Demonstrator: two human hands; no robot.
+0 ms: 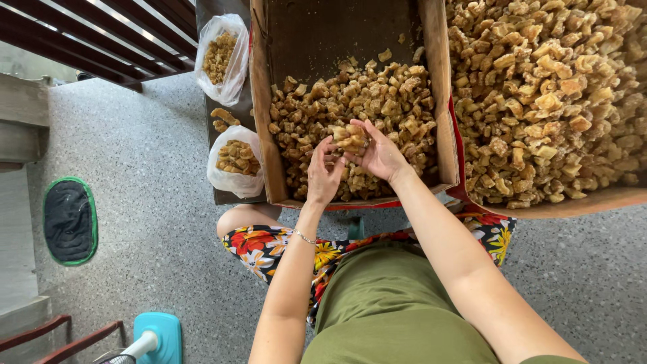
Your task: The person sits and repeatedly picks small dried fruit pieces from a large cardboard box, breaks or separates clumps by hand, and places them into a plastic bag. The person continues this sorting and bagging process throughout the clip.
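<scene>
A clump of golden-brown candied chunks (351, 138) sits cupped between both hands, just above the heap in the near half of a cardboard box (260, 108). The right hand (381, 156) lies palm-up under the clump, fingers curled partly closed around it like a scoop, so the loose pieces cannot roll off. The left hand (324, 174) comes in from the other side, its fingers bent and pressed to the clump's lower edge, half closed, seemingly steadying or gathering the pieces against the right palm. A thin bracelet (303, 237) circles the left wrist.

The heap of chunks (377, 101) fills the box's near end and thins out toward the far end, where bare brown cardboard shows. The box rests tilted toward the person, its near edge close above the lap, which keeps the pieces within easy reach.

Just beyond the box's right wall stands a second, larger box (573, 205) piled full of the same pieces. Against the left wall, two clear plastic bags hold portions: one bag (236, 162) near the box's near-left corner, another bag (222, 57) farther along. A few loose pieces (222, 120) lie between them.

The person sits in an olive top and flowered shorts (259, 246) on a speckled grey floor (148, 202). A dark green-edged mat (69, 221) lies to the left, and a pale blue fan base (158, 334) stands by the near-left edge.
</scene>
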